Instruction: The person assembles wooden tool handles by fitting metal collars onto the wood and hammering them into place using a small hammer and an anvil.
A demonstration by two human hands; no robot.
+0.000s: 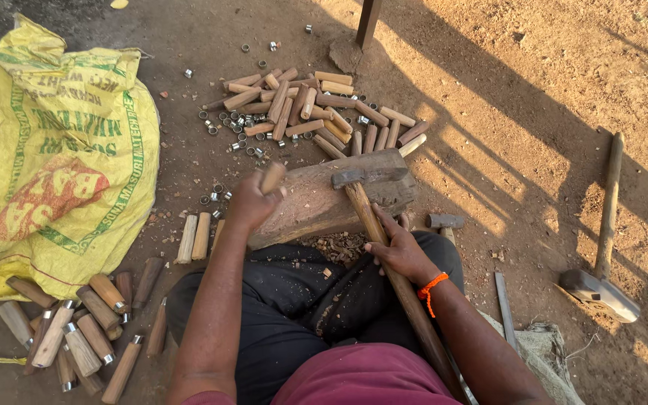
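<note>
- The earth ground (489, 90) carries everything; a big yellow sack (54, 150) lies at its left edge, crumpled and printed in green and red.
- A thick wooden block (324, 199) lies in the middle, just before the person's knees, and it serves as the bench.
- The hammer (358, 180) rests with its metal head on the top of the block; its long wooden handle runs down toward the person's lap.
- The right hand (399, 251) is closed around the hammer handle, at about the middle of it.
- The left hand (253, 202) is closed on a short wooden handle (272, 178), which stands nearly upright at the left end of the block.
- I judge the step is seating the piece on the block for a strike. The next move calls for lifting the hammer while the piece stays steady, with the fingers clear of the head.
- A heap of plain wooden handles (316, 109) lies beyond the block, with small metal rings (238, 127) scattered beside it.
- Handles with metal ring ends (84, 330) lie at the near left corner; it seems these are finished, but the view is small.
- An adze-like tool (601, 285) lies well apart on the right.
- Nothing stands between the hammer and the piece.
</note>
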